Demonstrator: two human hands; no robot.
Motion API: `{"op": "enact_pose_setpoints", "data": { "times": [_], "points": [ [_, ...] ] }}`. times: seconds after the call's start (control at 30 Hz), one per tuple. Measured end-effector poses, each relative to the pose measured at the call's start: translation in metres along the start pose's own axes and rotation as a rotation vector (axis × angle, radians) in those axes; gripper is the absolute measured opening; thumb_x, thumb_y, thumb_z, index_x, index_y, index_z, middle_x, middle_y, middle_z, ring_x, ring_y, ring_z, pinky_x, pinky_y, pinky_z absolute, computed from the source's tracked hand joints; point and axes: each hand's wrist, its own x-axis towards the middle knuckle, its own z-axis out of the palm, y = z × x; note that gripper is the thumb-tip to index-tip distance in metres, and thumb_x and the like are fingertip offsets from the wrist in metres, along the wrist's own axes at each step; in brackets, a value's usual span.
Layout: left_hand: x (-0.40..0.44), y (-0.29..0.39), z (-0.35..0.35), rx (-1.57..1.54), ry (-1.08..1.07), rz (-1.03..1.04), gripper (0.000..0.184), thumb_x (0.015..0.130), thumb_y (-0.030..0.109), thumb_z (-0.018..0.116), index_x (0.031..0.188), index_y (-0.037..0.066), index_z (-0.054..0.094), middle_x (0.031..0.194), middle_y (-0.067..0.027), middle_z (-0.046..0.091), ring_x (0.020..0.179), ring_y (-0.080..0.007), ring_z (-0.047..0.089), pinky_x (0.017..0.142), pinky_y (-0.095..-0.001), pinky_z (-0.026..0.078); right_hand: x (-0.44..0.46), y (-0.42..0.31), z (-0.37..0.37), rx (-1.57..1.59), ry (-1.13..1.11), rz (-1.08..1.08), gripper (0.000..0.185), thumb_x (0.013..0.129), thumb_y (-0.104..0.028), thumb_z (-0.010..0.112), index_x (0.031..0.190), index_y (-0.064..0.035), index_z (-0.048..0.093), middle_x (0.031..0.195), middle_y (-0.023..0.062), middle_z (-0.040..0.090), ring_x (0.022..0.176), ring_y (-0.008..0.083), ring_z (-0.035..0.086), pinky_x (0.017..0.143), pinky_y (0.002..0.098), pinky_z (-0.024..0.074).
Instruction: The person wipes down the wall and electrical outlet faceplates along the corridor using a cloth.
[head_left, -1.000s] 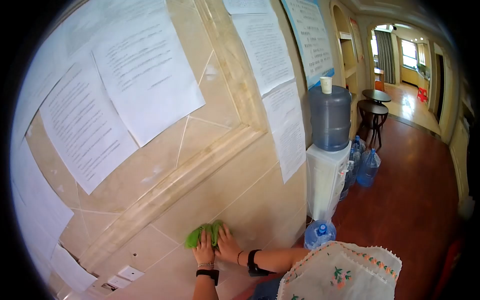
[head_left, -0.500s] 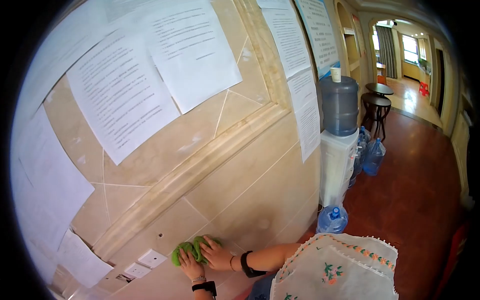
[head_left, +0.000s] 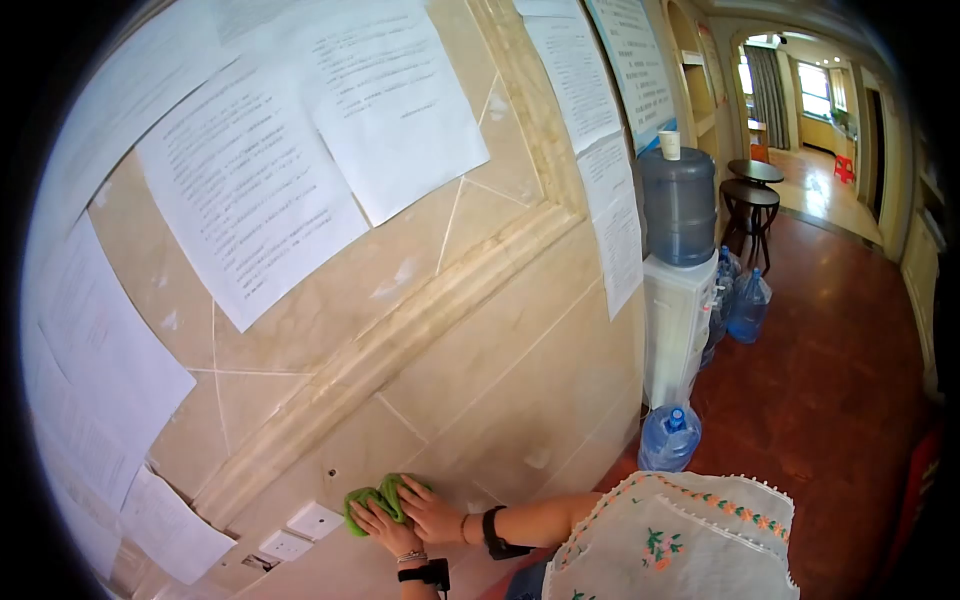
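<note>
A bunched green cloth (head_left: 376, 502) lies flat against the beige tiled wall (head_left: 500, 400), below the raised stone moulding. My left hand (head_left: 385, 526) presses on the lower left part of the cloth, with a bracelet and a black band at the wrist. Close beside it, my right hand (head_left: 428, 510) rests on the cloth's right side, its fingers bent over the fabric. White wall sockets (head_left: 314, 521) are just left of my hands, and a small hole shows in the tile above them.
Printed sheets (head_left: 250, 190) hang on the upper wall. To the right stand a water dispenser (head_left: 677, 330) with a paper cup (head_left: 669, 146) on its bottle, more blue bottles (head_left: 670, 438) on the red floor, and dark round stools (head_left: 750, 195).
Both hands and the cloth have moved left and down across the wall, closer to the sockets. The view has shifted, and the hands have stayed on the cloth.
</note>
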Motion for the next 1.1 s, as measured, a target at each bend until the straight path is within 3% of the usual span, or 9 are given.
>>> {"op": "enact_pose_setpoints", "data": {
  "times": [0.27, 0.33, 0.43, 0.57, 0.9, 1.0, 1.1],
  "points": [
    [0.028, 0.072, 0.034, 0.002, 0.052, -0.031, 0.07, 0.083, 0.025, 0.059, 0.136, 0.001, 0.021, 0.146, -0.0225, 0.016, 0.131, -0.0481, 0.017, 0.103, -0.0574, 0.025, -0.002, 0.051, -0.063, -0.02, -0.002, 0.015, 0.052, 0.077, -0.011, 0.05, 0.126, 0.0019, 0.042, 0.139, 0.02, 0.032, 0.134, 0.0374, 0.018, 0.108, 0.0523, 0.0183],
    [0.036, 0.098, 0.04, -0.041, 0.137, 0.019, 0.074, 0.082, 0.024, 0.061, 0.139, 0.004, 0.02, 0.148, -0.0184, 0.015, 0.132, -0.0464, 0.017, 0.105, -0.0565, 0.023, -0.005, 0.066, -0.086, -0.074, 0.013, 0.009, 0.049, 0.078, -0.012, 0.048, 0.125, 0.0018, 0.044, 0.139, 0.0194, 0.033, 0.134, 0.0356, 0.02, 0.108, 0.0517, 0.0158],
    [0.045, 0.129, 0.055, -0.048, 0.094, 0.04, 0.078, 0.079, 0.026, 0.064, 0.138, 0.002, 0.019, 0.146, -0.0232, 0.014, 0.13, -0.0508, 0.015, 0.102, -0.0604, 0.023, -0.009, 0.09, -0.112, -0.068, 0.097, 0.015, 0.047, 0.079, -0.013, 0.047, 0.124, 0.0016, 0.046, 0.139, 0.0192, 0.033, 0.134, 0.034, 0.02, 0.109, 0.0511, 0.0152],
    [0.057, 0.181, 0.07, -0.078, 0.14, 0.02, 0.078, 0.077, 0.025, 0.065, 0.137, 0.002, 0.021, 0.146, -0.0223, 0.013, 0.13, -0.0511, 0.015, 0.101, -0.0611, 0.023, -0.019, 0.124, -0.142, -0.107, 0.115, 0.024, 0.047, 0.08, -0.014, 0.047, 0.124, 0.0012, 0.046, 0.138, 0.0193, 0.034, 0.134, 0.034, 0.021, 0.108, 0.0513, 0.0161],
    [0.072, 0.281, 0.109, -0.098, -0.024, 0.151, 0.071, 0.076, 0.022, 0.065, 0.135, 0.002, 0.03, 0.148, -0.0174, 0.01, 0.128, -0.0504, 0.019, 0.096, -0.0621, 0.029, -0.044, 0.197, -0.215, -0.114, 0.25, 0.126, 0.052, 0.072, -0.01, 0.05, 0.122, 0.0017, 0.046, 0.136, 0.0206, 0.037, 0.13, 0.0362, 0.027, 0.103, 0.0519, 0.0226],
    [0.082, 0.317, 0.107, -0.045, -0.258, 0.096, 0.067, 0.081, 0.019, 0.058, 0.139, 0.004, 0.026, 0.15, -0.0147, 0.006, 0.13, -0.048, 0.017, 0.094, -0.0631, 0.029, -0.048, 0.211, -0.24, -0.131, 0.317, 0.143, 0.052, 0.07, -0.01, 0.049, 0.121, 0.0023, 0.046, 0.135, 0.0226, 0.036, 0.127, 0.0387, 0.029, 0.099, 0.0529, 0.0266],
    [0.085, 0.339, 0.117, -0.057, -0.333, 0.105, 0.067, 0.085, 0.019, 0.053, 0.142, 0.007, 0.02, 0.151, -0.0114, 0.0, 0.132, -0.0471, 0.012, 0.096, -0.0629, 0.026, -0.052, 0.226, -0.26, -0.077, 0.285, 0.19, 0.053, 0.07, -0.009, 0.048, 0.121, 0.0026, 0.045, 0.136, 0.0227, 0.034, 0.127, 0.0389, 0.029, 0.1, 0.0528, 0.0262]
  ]
}}
